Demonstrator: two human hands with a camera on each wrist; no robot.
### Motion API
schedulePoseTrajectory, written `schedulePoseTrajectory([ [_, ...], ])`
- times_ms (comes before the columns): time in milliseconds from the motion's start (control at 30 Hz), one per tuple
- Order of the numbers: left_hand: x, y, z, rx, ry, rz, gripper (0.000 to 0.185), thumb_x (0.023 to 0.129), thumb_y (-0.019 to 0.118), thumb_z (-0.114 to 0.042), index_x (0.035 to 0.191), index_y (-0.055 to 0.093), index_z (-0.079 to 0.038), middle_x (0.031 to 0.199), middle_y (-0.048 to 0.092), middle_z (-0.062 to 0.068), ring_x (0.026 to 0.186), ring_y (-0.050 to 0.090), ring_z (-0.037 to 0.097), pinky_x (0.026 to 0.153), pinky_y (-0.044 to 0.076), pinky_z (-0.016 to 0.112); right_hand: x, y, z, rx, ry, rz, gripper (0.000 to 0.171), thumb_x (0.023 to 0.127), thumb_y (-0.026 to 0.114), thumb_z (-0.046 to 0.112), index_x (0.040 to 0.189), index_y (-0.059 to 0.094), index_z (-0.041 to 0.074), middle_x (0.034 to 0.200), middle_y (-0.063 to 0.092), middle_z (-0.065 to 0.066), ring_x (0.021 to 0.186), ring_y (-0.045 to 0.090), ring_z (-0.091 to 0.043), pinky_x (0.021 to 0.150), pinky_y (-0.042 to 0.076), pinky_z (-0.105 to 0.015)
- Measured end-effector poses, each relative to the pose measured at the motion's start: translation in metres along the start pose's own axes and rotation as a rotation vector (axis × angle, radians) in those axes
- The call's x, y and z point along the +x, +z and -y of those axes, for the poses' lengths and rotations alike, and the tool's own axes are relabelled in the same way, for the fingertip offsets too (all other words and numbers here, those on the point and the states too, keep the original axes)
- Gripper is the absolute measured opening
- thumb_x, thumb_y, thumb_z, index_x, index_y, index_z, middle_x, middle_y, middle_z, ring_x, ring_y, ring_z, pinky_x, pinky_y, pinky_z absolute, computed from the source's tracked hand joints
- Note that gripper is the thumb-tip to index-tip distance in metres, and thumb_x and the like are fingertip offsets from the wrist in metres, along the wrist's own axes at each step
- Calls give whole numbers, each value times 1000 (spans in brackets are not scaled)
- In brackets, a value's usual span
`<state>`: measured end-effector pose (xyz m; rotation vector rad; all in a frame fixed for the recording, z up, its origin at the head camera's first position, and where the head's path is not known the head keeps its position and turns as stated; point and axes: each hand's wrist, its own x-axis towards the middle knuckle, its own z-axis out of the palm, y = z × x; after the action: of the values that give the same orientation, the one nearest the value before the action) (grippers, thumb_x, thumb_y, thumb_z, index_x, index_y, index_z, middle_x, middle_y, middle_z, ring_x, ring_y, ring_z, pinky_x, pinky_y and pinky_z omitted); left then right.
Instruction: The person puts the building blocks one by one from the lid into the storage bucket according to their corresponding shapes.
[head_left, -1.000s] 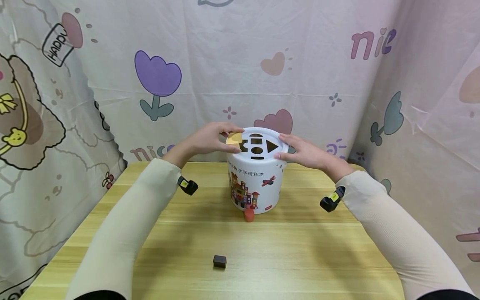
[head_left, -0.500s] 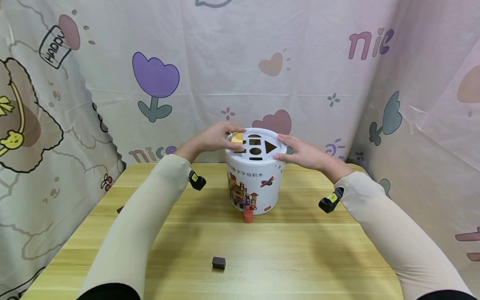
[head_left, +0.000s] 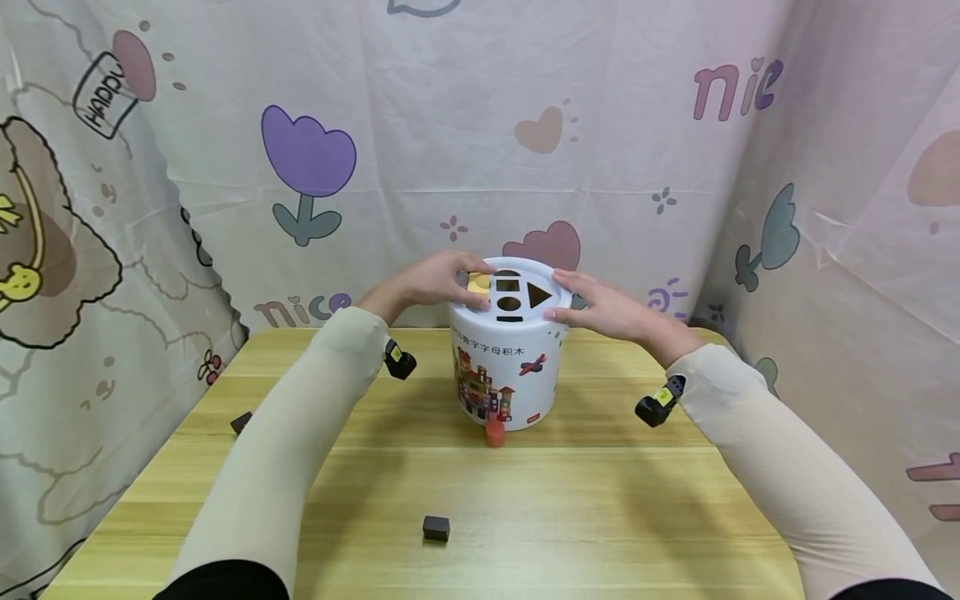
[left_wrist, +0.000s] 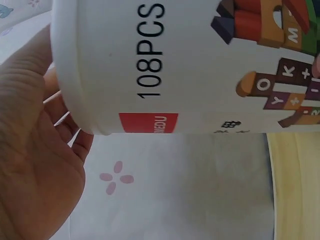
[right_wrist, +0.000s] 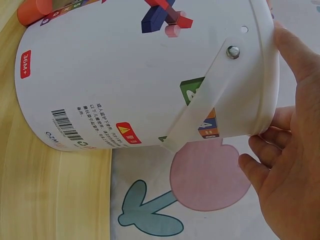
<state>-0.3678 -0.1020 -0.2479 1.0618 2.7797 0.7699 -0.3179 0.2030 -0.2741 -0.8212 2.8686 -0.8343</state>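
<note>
Both hands (head_left: 442, 283) (head_left: 600, 304) rest on the bucket (head_left: 506, 367) lid.

Bucket (head_left: 507, 367) mid-table (head_left: 600, 517) — cylinder (head_left: 494, 433) just before it, cube (head_left: 436, 527) nearer, block (head_left: 241, 422) at left edge.

Yellow block (head_left: 478, 284) now prob. sunk into lid (head_left: 542, 275).

Glossy white printed bucket (head_left: 506, 367) stands on a smooth wood-grain table (head_left: 600, 517) before soft printed cloth (head_left: 420, 150).
</note>
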Motion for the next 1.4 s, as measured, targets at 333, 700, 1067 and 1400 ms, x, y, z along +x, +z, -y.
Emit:
schedulePoseTrajectory([
  [333,1,1,1,0,1,30,71,78,83,-38,138,57,-10,146,46,12,134,39,30,112,30,50,0,0,0,-12,-1,-2,88,91,58,59,156,23,11,162,15,-12,147,13,-35,115,16,-59],
  [700,-11,-2,-3,11,-12,-14,66,81,79,-43,135,60,-12,144,48,10,133,41,29,111,32,52,1,0,1,-21,-16,3,86,92,59,55,156,23,9,162,16,-12,147,13,-35,116,15,-58],
  [1067,-45,-7,-7,45,49,-43,62,84,75,-47,134,62,-13,140,52,8,132,42,28,111,29,56,2,-7,6,-140,-30,35,89,92,51,64,156,23,8,162,16,-5,146,17,-33,116,21,-55],
  [1400,-88,-2,-16,58,136,-67,56,85,75,-42,131,63,-13,137,54,10,130,44,31,110,31,55,3,-9,8,-262,-54,43,87,92,46,67,155,27,10,161,20,-6,143,26,-35,114,26,-55],
])
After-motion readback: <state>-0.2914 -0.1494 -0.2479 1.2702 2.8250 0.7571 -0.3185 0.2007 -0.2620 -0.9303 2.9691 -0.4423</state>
